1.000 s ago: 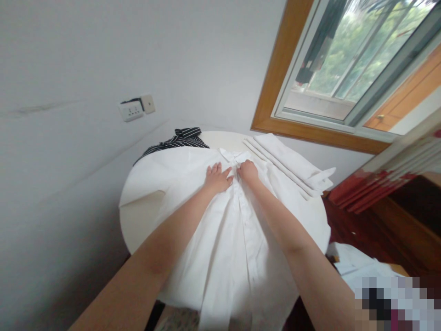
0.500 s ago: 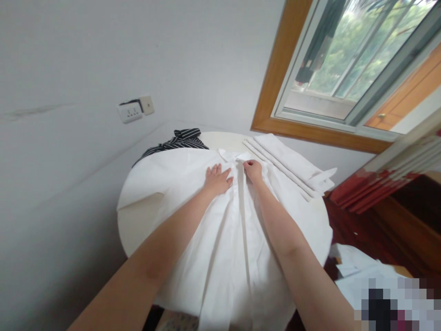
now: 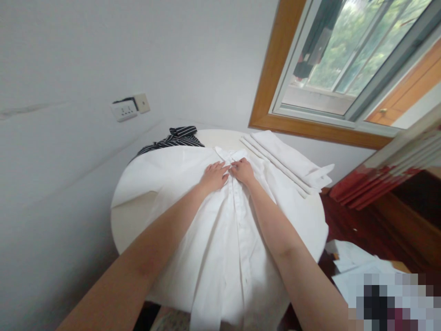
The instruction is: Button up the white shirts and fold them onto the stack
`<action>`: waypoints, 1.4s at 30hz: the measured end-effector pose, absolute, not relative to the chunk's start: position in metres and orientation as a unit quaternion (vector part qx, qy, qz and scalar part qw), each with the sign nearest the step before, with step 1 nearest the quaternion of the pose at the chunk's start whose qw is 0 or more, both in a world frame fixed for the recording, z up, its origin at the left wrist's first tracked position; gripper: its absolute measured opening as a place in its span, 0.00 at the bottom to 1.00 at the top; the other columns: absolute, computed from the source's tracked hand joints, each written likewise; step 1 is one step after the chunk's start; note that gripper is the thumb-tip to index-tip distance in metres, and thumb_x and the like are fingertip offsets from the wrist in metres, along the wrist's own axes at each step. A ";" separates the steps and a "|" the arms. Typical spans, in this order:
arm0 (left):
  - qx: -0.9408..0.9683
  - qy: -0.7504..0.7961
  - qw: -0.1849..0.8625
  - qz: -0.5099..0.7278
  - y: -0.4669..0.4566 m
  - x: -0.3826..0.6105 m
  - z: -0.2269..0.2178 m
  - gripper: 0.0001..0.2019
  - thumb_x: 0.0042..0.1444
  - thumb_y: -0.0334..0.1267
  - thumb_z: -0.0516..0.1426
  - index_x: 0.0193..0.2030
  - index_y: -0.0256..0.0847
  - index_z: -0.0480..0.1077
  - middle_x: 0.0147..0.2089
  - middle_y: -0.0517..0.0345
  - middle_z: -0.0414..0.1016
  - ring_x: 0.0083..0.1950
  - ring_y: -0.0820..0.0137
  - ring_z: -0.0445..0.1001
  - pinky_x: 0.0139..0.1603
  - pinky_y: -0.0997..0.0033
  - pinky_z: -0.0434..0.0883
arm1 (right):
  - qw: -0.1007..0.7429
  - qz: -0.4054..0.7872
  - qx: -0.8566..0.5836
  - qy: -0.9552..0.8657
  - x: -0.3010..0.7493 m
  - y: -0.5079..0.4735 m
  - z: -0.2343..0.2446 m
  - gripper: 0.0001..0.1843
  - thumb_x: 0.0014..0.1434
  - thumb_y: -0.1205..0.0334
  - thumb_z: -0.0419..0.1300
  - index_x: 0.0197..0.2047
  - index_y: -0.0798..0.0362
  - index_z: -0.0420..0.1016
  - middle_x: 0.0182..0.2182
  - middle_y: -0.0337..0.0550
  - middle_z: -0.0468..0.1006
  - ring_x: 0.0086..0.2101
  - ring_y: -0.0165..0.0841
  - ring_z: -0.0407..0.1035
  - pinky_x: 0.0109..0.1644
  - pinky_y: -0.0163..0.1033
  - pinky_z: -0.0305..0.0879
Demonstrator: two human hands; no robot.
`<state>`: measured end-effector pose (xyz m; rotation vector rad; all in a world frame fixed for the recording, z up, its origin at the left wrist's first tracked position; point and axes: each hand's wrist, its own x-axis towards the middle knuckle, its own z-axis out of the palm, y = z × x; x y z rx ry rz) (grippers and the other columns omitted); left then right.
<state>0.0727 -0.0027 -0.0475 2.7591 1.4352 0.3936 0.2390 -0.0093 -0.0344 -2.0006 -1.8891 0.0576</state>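
A white shirt [image 3: 193,225] lies spread, front up, over a round white table [image 3: 132,220], its collar [image 3: 237,154] toward the far edge and its hem hanging over the near side. My left hand [image 3: 214,177] rests flat on the shirt just left of the front opening, fingers spread. Just to its right, my right hand [image 3: 243,171] has its fingers closed on the front edge below the collar. The fingertips of both hands almost meet. Down the middle, the two front edges lie close together with long folds beside them.
Folded white cloth [image 3: 282,156] lies at the table's far right. Black-and-white striped fabric [image 3: 175,138] sits at the back left. A wall socket [image 3: 124,110], a wood-framed window [image 3: 263,120] and a red-and-white curtain [image 3: 358,186] surround the table. White papers or cloth [image 3: 358,257] lie lower right.
My right hand has moved left, bringing the shirt's right front edge over toward the left one, so the gap between them has narrowed. My left hand stays on the shirt. The view has shifted slightly.
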 end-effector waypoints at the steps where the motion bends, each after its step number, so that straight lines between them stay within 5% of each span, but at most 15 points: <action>1: 0.886 0.449 0.006 0.118 -0.002 0.073 -0.047 0.25 0.67 0.44 0.44 0.70 0.47 0.58 0.74 0.56 0.55 0.73 0.60 0.53 0.72 0.51 0.51 | 0.191 0.022 -0.712 -0.675 0.240 -0.010 -0.034 0.20 0.64 0.55 0.56 0.57 0.47 0.77 0.51 0.49 0.71 0.52 0.38 0.68 0.59 0.37 0.59; 14: 0.898 0.436 0.007 0.065 -0.008 0.066 -0.045 0.30 0.68 0.55 0.39 0.73 0.47 0.52 0.76 0.52 0.47 0.76 0.59 0.46 0.73 0.47 0.45 | 0.179 0.108 -0.641 -0.739 0.267 -0.025 -0.023 0.24 0.62 0.73 0.51 0.57 0.51 0.77 0.54 0.43 0.77 0.54 0.30 0.69 0.62 0.33 0.58; 18: 0.899 0.435 0.015 0.057 -0.012 0.056 -0.045 0.32 0.66 0.59 0.40 0.73 0.51 0.51 0.76 0.53 0.46 0.76 0.59 0.45 0.73 0.44 0.43 | 0.134 0.091 -0.612 -0.774 0.271 -0.063 -0.018 0.20 0.67 0.59 0.53 0.59 0.45 0.75 0.60 0.41 0.73 0.61 0.35 0.64 0.66 0.41 0.55; 21: 0.896 0.439 0.016 0.054 -0.017 0.047 -0.046 0.31 0.66 0.59 0.40 0.73 0.53 0.51 0.76 0.53 0.45 0.76 0.59 0.44 0.73 0.43 0.41 | 0.098 0.040 -0.626 -0.772 0.262 -0.096 -0.027 0.29 0.67 0.44 0.53 0.68 0.41 0.63 0.69 0.42 0.58 0.69 0.42 0.49 0.71 0.54 0.44; 24: 0.896 0.440 0.016 0.056 -0.022 0.037 -0.047 0.31 0.66 0.59 0.41 0.73 0.54 0.51 0.76 0.55 0.46 0.76 0.58 0.45 0.73 0.43 0.42 | 0.072 0.025 -0.635 -0.769 0.247 -0.118 -0.036 0.33 0.68 0.39 0.46 0.72 0.40 0.53 0.72 0.42 0.48 0.71 0.44 0.40 0.72 0.58 0.36; 33: 0.922 0.360 -0.049 0.132 -0.061 0.018 -0.028 0.19 0.66 0.39 0.48 0.59 0.42 0.71 0.64 0.46 0.69 0.64 0.57 0.67 0.65 0.51 0.62 | 0.032 -0.002 -0.638 -0.769 0.230 -0.132 -0.029 0.32 0.70 0.40 0.39 0.72 0.39 0.52 0.73 0.41 0.47 0.71 0.43 0.41 0.71 0.58 0.41; 42: 0.986 0.048 0.084 0.133 -0.141 -0.017 0.009 0.11 0.60 0.28 0.53 0.43 0.43 0.75 0.49 0.54 0.76 0.53 0.65 0.71 0.57 0.63 0.66 | 0.044 -0.008 -0.630 -0.775 0.237 -0.126 -0.042 0.28 0.71 0.44 0.40 0.71 0.35 0.54 0.72 0.39 0.49 0.70 0.42 0.42 0.70 0.58 0.42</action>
